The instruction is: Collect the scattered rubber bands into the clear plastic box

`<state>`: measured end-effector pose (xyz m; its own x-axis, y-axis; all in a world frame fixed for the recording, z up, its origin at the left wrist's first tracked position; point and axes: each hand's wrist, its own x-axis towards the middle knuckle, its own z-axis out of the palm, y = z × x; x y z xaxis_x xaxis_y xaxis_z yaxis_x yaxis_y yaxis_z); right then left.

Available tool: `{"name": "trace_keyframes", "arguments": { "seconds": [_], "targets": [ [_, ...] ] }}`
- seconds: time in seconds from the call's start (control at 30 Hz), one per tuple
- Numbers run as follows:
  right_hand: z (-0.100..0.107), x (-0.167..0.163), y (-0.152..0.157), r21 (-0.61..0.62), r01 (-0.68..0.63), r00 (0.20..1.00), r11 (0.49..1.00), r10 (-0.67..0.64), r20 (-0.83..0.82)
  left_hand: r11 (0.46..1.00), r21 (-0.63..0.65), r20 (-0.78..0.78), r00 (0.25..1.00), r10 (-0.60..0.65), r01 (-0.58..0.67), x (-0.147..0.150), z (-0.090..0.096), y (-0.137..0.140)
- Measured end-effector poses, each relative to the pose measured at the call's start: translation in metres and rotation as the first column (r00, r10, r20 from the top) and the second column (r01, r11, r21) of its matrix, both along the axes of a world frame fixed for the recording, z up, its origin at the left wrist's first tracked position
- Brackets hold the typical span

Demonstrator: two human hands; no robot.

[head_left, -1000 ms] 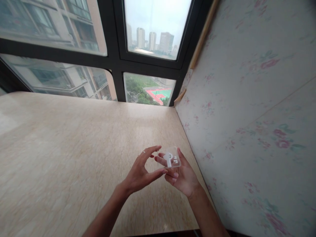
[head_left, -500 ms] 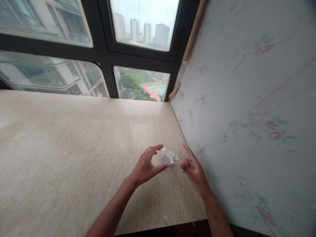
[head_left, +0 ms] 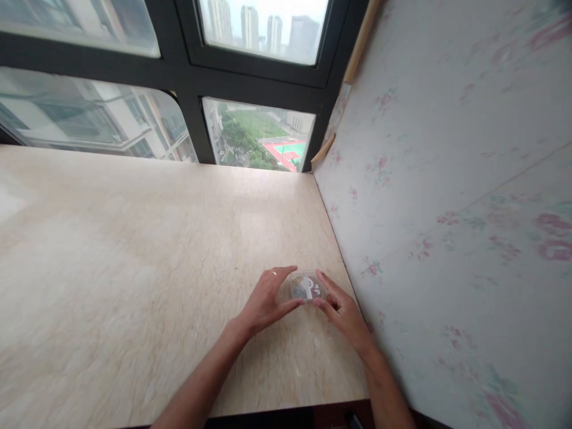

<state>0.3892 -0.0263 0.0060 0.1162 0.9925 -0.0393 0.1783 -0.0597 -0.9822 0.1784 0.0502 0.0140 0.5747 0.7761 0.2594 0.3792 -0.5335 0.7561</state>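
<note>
A small clear plastic box [head_left: 307,287] with white markings on its top and several small things dimly visible inside is between my two hands, low over the marble-patterned ledge. I cannot tell whether its underside touches the ledge. My left hand [head_left: 268,301] has its thumb at the near edge and its index finger at the far edge of the box's left part; a ring shows on one finger. On the other side, my right hand [head_left: 342,307] grips the right part the same way, thumb near and index finger far, its other fingers curled.
The pale marble-patterned ledge [head_left: 134,268] stretches left and back to a dark window frame [head_left: 190,101]. A wall with floral paper [head_left: 424,196] rises close beside my right arm. Peeling paper [head_left: 324,149] hangs at the far corner. The ledge's front edge lies below my forearms.
My right hand has moved left and closed its thumb and index finger onto the box. The box looks flatter and lower. My left hand keeps its hold, and the view has shifted slightly.
</note>
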Motion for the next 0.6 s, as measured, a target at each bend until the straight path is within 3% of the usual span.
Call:
{"name": "trace_keyframes", "arguments": {
  "seconds": [0.43,0.6],
  "targets": [
    [-0.002,0.002,-0.001,-0.022,-0.015,0.978,1.000,0.020,0.207,0.999,-0.053,-0.034,0.999,-0.012,0.011,0.003,-0.011,0.001],
    [-0.003,0.001,0.000,-0.008,0.017,0.993,1.000,-0.016,0.114,0.998,-0.057,-0.041,0.999,-0.015,0.013,0.003,-0.013,0.002]
  ]
}}
